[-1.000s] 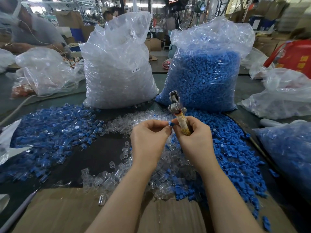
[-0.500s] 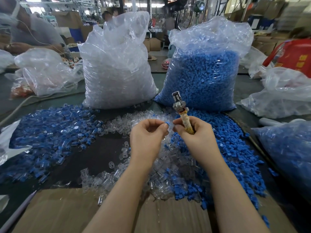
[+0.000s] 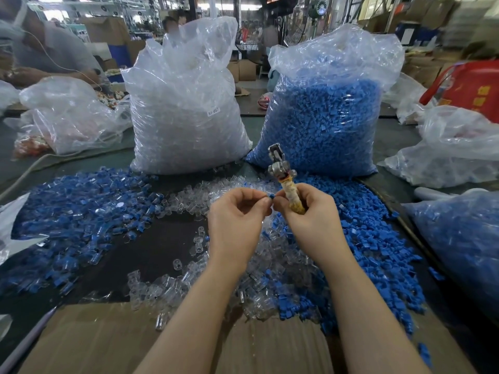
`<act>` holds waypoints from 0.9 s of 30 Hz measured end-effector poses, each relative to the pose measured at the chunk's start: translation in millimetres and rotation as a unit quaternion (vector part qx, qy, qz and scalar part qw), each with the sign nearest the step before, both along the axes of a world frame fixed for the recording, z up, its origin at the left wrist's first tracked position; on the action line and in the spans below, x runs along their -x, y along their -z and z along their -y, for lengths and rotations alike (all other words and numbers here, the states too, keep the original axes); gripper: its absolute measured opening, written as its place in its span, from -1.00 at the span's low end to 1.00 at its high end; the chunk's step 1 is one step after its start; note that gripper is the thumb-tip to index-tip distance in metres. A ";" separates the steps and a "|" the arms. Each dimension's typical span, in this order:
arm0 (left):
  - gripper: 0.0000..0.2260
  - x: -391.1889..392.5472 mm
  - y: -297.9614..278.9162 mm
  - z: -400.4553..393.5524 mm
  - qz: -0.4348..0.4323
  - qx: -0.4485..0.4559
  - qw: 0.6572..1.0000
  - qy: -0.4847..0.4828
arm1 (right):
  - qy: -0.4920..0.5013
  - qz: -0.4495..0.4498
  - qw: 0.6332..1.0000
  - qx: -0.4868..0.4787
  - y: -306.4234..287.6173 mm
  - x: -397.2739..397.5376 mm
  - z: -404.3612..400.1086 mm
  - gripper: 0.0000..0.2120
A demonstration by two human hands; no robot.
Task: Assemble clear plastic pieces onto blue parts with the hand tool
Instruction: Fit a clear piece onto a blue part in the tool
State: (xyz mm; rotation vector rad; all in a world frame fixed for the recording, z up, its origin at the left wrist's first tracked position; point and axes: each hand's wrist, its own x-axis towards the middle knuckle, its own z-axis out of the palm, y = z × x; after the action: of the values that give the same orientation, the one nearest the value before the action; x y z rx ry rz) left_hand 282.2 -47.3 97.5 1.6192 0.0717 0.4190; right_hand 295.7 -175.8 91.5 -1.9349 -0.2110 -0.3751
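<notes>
**Pinching blue part at tool**

My left hand [image 3: 237,220] pinches a small blue part [image 3: 270,196] btwn thumb & fingertips. My right hand [image 3: 310,220] grips hand tool [image 3: 283,179] upright, w/ thumb tip touching the part, above clear pieces [image 3: 189,282].

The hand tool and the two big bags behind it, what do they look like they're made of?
The hand tool, held in the right hand, has a shiny grey head, likely steel, and a handle wrapped in yellowish tape or cloth. The clear bag and blue bag look like thin, crinkled, glossy plastic film.
</notes>
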 end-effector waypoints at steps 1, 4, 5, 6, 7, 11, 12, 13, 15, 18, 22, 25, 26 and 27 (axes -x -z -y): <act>-0.86 0.0 0.3 0.3 0.003 -0.002 1.000 -0.001 | 0.001 -0.003 1.000 -0.003 0.2 -0.1 -0.3 -0.88; -0.85 0.5 1.1 0.4 0.009 -0.008 1.000 0.001 | -0.005 -0.009 1.000 -0.011 0.2 -0.7 -0.2 -0.88; -0.86 0.5 1.4 0.2 0.010 -0.011 1.000 0.002 | -0.009 -0.011 1.000 -0.013 0.1 -0.6 0.0 -0.88; -0.86 0.7 1.6 -0.2 0.010 -0.011 1.000 0.004 | -0.014 -0.014 1.000 -0.014 -0.3 -0.5 0.2 -0.89; -0.87 0.6 1.9 -0.8 0.009 -0.008 1.000 0.005 | -0.019 -0.017 1.000 -0.016 -0.8 0.0 0.5 -0.89; -0.90 -0.2 3.2 -4.0 -0.002 0.012 1.000 0.001 | -0.044 -0.033 0.998 -0.012 -3.2 2.5 0.0 -0.87; -0.90 -0.4 3.1 -5.0 -0.004 0.021 1.000 0.002 | -0.048 -0.041 0.998 -0.010 -3.9 2.8 0.5 -0.88; -0.90 -0.4 2.7 -6.2 -0.004 0.032 0.999 0.004 | -0.051 -0.048 0.998 -0.005 -4.3 3.1 2.0 -0.89; -0.89 -1.0 1.3 -8.7 -0.002 0.056 0.998 0.012 | -0.056 -0.065 0.996 0.010 -4.7 3.2 8.0 -0.91; -0.89 -2.3 -0.8 -12.6 0.009 0.084 0.996 0.021 | -0.067 -0.097 0.992 0.042 -5.7 2.9 19.8 -0.99; -0.91 -4.0 -1.9 -16.1 0.019 0.110 0.993 0.030 | -0.080 -0.124 0.985 0.089 -7.1 3.7 27.2 -0.94; -0.92 -4.5 -1.5 -17.7 0.025 0.118 0.992 0.030 | -0.099 -0.135 0.981 0.103 -7.5 3.9 27.1 -0.91; -0.93 -4.4 -1.5 -18.0 0.026 0.119 0.992 0.031 | -0.105 -0.136 0.979 0.108 -7.3 3.9 26.7 -0.89; -0.93 -4.6 -1.5 -18.1 0.028 0.119 0.992 0.032 | -0.110 -0.136 0.978 0.112 -7.2 3.9 26.0 -0.88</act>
State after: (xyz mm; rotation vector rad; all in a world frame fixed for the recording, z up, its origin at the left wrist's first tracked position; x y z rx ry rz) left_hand 286.8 -29.2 99.1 1.3712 0.0258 0.3910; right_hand 291.8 -201.8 98.7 -2.1335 -0.2952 0.0647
